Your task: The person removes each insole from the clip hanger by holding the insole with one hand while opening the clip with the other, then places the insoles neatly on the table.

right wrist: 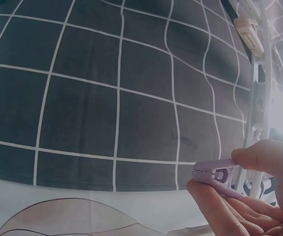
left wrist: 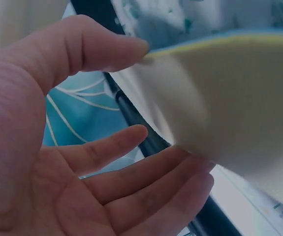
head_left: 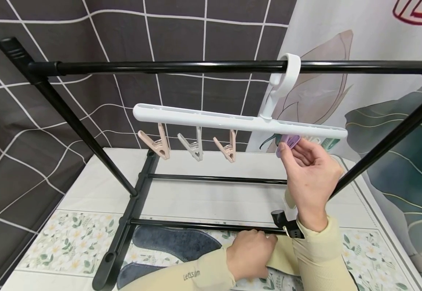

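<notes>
My right hand [head_left: 310, 173] pinches a purple clothes peg [head_left: 289, 143] beneath the right half of a white hanger [head_left: 196, 117]. In the right wrist view the purple peg [right wrist: 212, 174] lies between thumb and index finger. Lower down, my left hand [head_left: 252, 252] holds a pale yellow insole [head_left: 283, 256] by its edges. The left wrist view shows the insole [left wrist: 230, 98] with the thumb at one edge and fingertips at the other. Two pink pegs [head_left: 158, 143] and a grey peg [head_left: 193, 144] hang from the hanger's left half.
The hanger hooks over the top bar [head_left: 167, 67] of a black rack, whose slanted posts stand at both sides. Blue insoles [head_left: 178, 240] lie on the floral-and-white table cover [head_left: 76, 238]. A dark checked curtain [head_left: 123, 44] hangs behind. A wrist camera [head_left: 287, 224] sits at the right cuff.
</notes>
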Motion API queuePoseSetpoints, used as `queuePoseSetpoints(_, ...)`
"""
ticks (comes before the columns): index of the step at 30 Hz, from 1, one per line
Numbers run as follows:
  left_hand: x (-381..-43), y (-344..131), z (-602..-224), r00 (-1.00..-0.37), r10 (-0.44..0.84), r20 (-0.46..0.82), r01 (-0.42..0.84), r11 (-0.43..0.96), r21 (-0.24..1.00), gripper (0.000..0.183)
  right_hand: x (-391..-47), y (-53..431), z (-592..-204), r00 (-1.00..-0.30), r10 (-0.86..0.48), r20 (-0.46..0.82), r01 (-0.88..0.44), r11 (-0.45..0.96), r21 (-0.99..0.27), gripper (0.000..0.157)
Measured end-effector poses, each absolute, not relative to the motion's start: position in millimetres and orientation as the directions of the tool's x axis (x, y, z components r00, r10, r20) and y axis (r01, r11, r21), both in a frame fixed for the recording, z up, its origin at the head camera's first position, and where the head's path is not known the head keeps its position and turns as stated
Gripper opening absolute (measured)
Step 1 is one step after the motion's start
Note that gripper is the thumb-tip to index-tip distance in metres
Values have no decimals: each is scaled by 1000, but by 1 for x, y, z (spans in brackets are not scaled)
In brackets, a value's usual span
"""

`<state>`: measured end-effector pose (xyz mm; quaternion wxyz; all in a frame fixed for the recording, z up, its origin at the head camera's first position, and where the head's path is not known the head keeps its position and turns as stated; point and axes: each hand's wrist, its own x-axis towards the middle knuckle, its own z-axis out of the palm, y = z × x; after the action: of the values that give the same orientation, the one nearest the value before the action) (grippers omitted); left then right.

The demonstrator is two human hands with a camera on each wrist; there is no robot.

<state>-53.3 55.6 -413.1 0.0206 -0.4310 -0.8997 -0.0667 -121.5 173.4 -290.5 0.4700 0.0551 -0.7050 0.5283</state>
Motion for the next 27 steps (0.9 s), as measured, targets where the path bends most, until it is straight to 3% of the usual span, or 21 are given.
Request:
queuePoseSetpoints(13,-49,62,-421,-622,781,62,783,622,22,54,-121,172,-290,-556,423,716,-575,427,-698,26)
queuePoseSetpoints(27,-44,71,-431,-620,777,106,771,629,-102,41,-121,172,-292,-556,425,714,-575,424,-700,26)
